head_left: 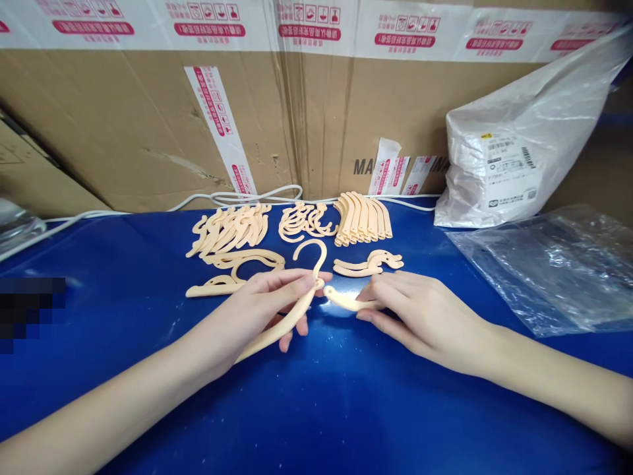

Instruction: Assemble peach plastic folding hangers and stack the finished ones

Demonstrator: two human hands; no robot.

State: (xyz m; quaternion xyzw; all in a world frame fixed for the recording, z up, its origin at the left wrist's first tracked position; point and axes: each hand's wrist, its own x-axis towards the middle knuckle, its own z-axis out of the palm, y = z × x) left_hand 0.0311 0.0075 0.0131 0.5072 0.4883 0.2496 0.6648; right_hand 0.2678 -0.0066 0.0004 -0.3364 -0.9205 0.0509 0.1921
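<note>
My left hand (281, 297) is closed around a cream hanger arm (284, 324), with a curved hanger hook (321, 254) standing up at its inner end. Between the fingers of my right hand (405, 307) is a second hanger arm (343, 301), its holed end pointing left. A small gap separates that end from the piece at my left fingertips. Part of each arm is hidden by the hand on it. Just behind my right hand lie a few joined cream pieces (368, 265); behind my left hand are more hanger pieces (212, 288).
On the blue table (316, 409) are a pile of wavy arms (230, 227), loose hooks (297, 221) and a row of straighter arms (363, 218). Behind them run a white cable (252, 196) and a cardboard box (148, 119). At right are a white bag (489, 165) and clear plastic (554, 277).
</note>
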